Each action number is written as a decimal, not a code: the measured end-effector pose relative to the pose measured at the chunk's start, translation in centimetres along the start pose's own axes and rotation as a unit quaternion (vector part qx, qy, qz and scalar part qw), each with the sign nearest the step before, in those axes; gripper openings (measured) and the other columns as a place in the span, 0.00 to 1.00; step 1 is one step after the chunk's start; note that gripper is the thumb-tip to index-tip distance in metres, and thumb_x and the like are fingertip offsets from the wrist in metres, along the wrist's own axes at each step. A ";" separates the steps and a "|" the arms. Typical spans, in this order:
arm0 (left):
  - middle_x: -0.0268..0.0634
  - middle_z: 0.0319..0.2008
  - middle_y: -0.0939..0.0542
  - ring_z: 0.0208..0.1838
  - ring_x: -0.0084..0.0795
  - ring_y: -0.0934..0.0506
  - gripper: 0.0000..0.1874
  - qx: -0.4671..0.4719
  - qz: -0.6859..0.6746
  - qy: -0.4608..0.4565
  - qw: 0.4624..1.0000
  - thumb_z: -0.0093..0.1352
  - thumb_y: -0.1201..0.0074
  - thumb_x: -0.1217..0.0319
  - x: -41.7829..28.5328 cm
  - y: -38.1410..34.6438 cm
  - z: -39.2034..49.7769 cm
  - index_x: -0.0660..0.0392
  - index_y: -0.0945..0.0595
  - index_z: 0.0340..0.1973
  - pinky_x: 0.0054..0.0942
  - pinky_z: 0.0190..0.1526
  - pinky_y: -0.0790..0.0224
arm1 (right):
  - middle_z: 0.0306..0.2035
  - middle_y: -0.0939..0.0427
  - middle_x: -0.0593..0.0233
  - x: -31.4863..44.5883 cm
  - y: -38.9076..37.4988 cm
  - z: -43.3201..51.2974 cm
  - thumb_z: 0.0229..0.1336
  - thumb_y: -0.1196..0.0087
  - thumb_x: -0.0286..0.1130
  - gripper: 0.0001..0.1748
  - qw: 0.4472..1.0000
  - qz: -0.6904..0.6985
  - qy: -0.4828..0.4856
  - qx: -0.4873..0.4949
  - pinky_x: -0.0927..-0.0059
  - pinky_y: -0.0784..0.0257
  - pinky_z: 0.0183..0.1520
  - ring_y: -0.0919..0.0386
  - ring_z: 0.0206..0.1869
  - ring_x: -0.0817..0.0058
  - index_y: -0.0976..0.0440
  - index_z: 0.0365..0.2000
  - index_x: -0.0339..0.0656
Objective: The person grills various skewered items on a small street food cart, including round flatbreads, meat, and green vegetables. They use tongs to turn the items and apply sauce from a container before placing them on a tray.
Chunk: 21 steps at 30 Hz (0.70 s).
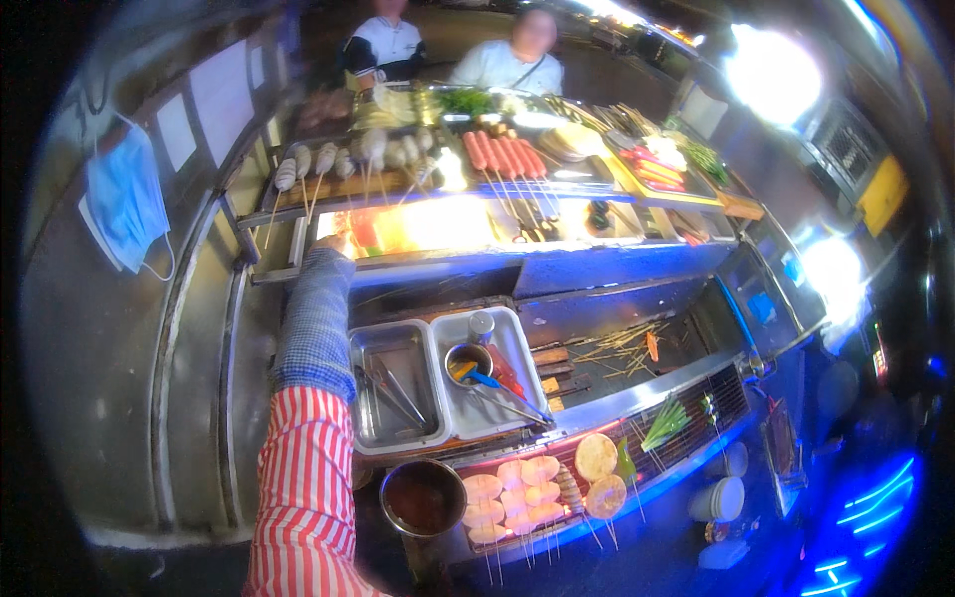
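My left hand (337, 243) reaches to the left end of a brightly lit shelf (429, 224) below the display rack. Glare hides its fingers, and a reddish thing lies just beyond it. A red-striped sleeve and a blue checked oversleeve (317, 321) cover that arm. My right hand is out of view. Before me is a grill (709, 403). It bears skewered pale pieces (515, 492), round flat cakes (597, 457), a green pepper (625, 459) and a bundle of green stalks (666, 424). A pot of dark sauce (423, 498) stands at the grill's left end.
Two trays stand behind the grill: one holds metal tongs (395, 388), the other a cup (468, 363) with a blue-handled brush (477, 377). Skewered sausages (503, 155) lie on the rack. Used sticks (619, 351) fill a trough. Two people (511, 66) stand beyond.
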<state>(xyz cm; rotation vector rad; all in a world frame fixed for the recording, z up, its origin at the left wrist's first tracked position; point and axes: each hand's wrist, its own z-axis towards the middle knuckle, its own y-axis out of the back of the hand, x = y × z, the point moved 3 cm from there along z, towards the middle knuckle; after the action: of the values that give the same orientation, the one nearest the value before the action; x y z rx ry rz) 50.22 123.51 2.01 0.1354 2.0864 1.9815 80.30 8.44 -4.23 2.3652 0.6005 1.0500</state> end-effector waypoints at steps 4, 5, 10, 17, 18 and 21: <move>0.51 0.59 0.18 0.62 0.48 0.20 0.22 -0.006 -0.067 -0.036 0.997 0.75 0.57 0.64 -2.6 3.9 -6.2 0.49 0.22 0.64 0.44 0.66 0.30 | 0.31 0.24 0.59 -7.0 4.3 -0.5 0.59 0.42 0.30 0.07 0.998 0.043 -0.044 -0.027 0.60 0.27 0.23 0.24 0.26 0.63 0.26 0.38 0.43; 0.52 0.58 0.18 0.62 0.48 0.20 0.23 -0.011 -0.071 -0.053 0.996 0.75 0.57 0.65 -3.5 4.5 -7.8 0.48 0.22 0.64 0.44 0.65 0.29 | 0.31 0.24 0.59 -9.2 5.8 -0.6 0.59 0.42 0.30 0.07 0.996 0.053 -0.059 -0.036 0.60 0.27 0.23 0.24 0.26 0.64 0.26 0.37 0.43; 0.56 0.53 0.17 0.55 0.51 0.17 0.27 -0.098 -0.145 -0.155 0.972 0.67 0.53 0.73 -9.5 5.5 -18.1 0.51 0.20 0.63 0.43 0.59 0.26 | 0.30 0.24 0.60 -24.4 16.9 -2.0 0.58 0.41 0.31 0.07 0.973 0.134 -0.152 -0.111 0.61 0.28 0.23 0.24 0.25 0.65 0.25 0.36 0.44; 0.34 0.35 0.17 0.35 0.26 0.20 0.17 -0.082 -0.553 -0.167 0.812 0.73 0.47 0.73 -17.2 2.8 -45.0 0.57 0.18 0.57 0.32 0.39 0.25 | 0.29 0.26 0.60 -34.4 23.7 4.5 0.58 0.41 0.29 0.06 0.965 0.151 -0.199 -0.082 0.63 0.28 0.22 0.25 0.24 0.66 0.26 0.36 0.44; 0.35 0.36 0.17 0.35 0.26 0.20 0.16 -0.115 -0.531 -0.188 0.818 0.73 0.46 0.72 -19.3 1.6 -50.3 0.58 0.18 0.56 0.30 0.39 0.25 | 0.29 0.26 0.60 -34.1 24.2 6.2 0.58 0.41 0.28 0.06 0.967 0.131 -0.203 -0.076 0.63 0.28 0.21 0.25 0.24 0.66 0.27 0.36 0.44; 0.40 0.50 0.15 0.48 0.33 0.17 0.15 0.137 -0.586 -0.073 0.795 0.72 0.46 0.78 -26.0 -4.6 -66.1 0.58 0.16 0.53 0.33 0.53 0.21 | 0.31 0.25 0.60 -33.2 25.6 11.2 0.60 0.42 0.27 0.05 0.974 0.150 -0.168 -0.019 0.64 0.24 0.24 0.22 0.28 0.65 0.27 0.37 0.44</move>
<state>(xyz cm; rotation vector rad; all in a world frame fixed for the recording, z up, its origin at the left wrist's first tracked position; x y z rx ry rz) 59.19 52.87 3.04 -0.7490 1.6158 0.8635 73.64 -33.19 -14.44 2.5712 0.1016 0.7401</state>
